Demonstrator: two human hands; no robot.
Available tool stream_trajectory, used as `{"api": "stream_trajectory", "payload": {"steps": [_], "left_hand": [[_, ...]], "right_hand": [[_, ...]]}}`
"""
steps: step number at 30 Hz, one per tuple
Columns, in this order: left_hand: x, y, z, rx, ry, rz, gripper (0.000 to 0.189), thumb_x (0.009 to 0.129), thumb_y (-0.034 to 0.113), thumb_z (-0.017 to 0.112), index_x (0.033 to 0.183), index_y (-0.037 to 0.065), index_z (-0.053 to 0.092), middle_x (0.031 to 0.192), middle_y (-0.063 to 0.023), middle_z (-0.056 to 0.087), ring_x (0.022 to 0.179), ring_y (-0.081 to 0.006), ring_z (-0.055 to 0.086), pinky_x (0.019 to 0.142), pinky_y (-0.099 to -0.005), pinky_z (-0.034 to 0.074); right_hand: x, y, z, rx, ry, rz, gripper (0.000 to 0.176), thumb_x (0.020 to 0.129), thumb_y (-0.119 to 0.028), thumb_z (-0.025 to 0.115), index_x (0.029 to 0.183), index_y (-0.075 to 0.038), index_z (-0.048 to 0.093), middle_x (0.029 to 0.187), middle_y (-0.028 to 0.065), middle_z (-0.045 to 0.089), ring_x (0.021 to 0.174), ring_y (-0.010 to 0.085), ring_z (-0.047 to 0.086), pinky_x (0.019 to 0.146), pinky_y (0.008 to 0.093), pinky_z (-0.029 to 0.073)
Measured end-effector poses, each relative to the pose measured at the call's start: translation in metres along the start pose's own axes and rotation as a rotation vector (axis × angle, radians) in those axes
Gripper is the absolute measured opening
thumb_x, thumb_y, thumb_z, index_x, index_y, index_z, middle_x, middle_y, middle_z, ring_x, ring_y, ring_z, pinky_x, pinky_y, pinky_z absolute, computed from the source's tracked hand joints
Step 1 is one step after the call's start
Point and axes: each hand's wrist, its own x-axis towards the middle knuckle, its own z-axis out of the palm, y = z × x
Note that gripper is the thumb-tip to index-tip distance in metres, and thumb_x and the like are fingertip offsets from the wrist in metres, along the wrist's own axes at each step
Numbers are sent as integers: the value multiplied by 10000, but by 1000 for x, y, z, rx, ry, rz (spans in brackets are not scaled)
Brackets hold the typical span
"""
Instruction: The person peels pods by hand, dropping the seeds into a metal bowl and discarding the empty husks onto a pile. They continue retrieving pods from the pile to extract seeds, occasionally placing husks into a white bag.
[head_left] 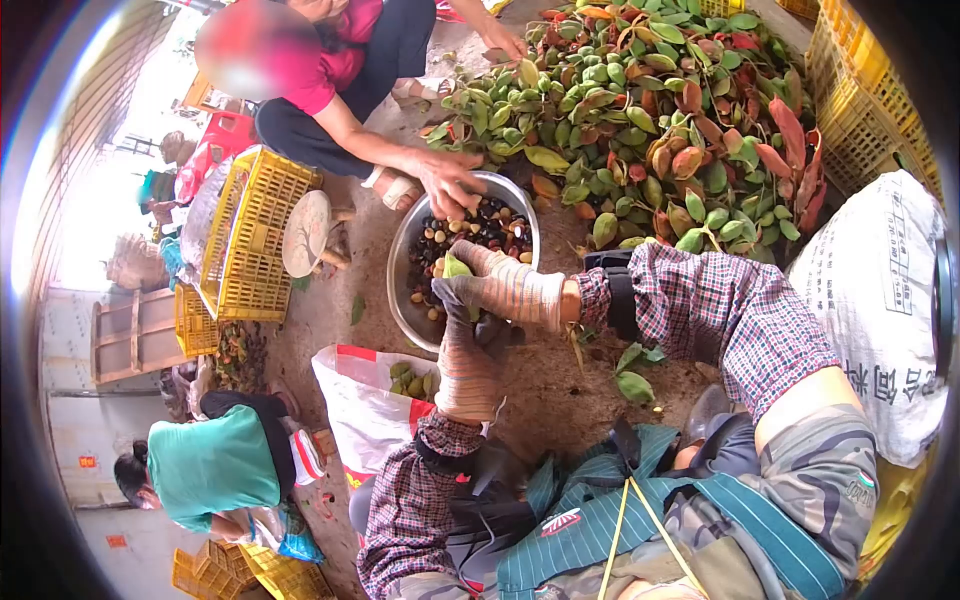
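Both of my hands wear striped knit gloves with dark, stained fingers. My left hand and my right hand come together over the near rim of a metal basin. A green pod is pinched between their closed fingertips, its lower part hidden by the gloves. Inside the basin lie dark, brown and pale round seeds. A co-worker's bare hand reaches over the basin from the far side. A white sack with several green pods in it stands beside my left forearm.
A large heap of green and reddish pods spreads beyond my right arm. Yellow crates stand at left and far right. A small round stool and a stuffed white sack flank the area. Another person bends at left.
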Motion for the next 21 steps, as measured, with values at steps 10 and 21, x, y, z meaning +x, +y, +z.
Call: {"api": "stream_trajectory", "payload": {"steps": [10, 21], "left_hand": [[4, 9, -8, 519, -76, 294, 481, 936, 443, 518, 1291, 124, 458, 1033, -51, 580, 911, -159, 564, 781, -307, 481], [27, -13, -56, 728, -201, 428, 388, 922, 156, 555, 1278, 52, 441, 1136, -42, 532, 983, -137, 545, 840, -299, 476]], "right_hand": [[-4, -15, -9, 206, -162, -105, 398, 864, -212, 659, 1207, -98, 493, 1064, -9, 557, 1020, 84, 496, 910, 269, 416], [-3, 11, 5, 179, 13, -104, 311, 840, -208, 679, 1078, -116, 501, 960, 7, 561, 919, 114, 519, 826, 286, 449]]}}
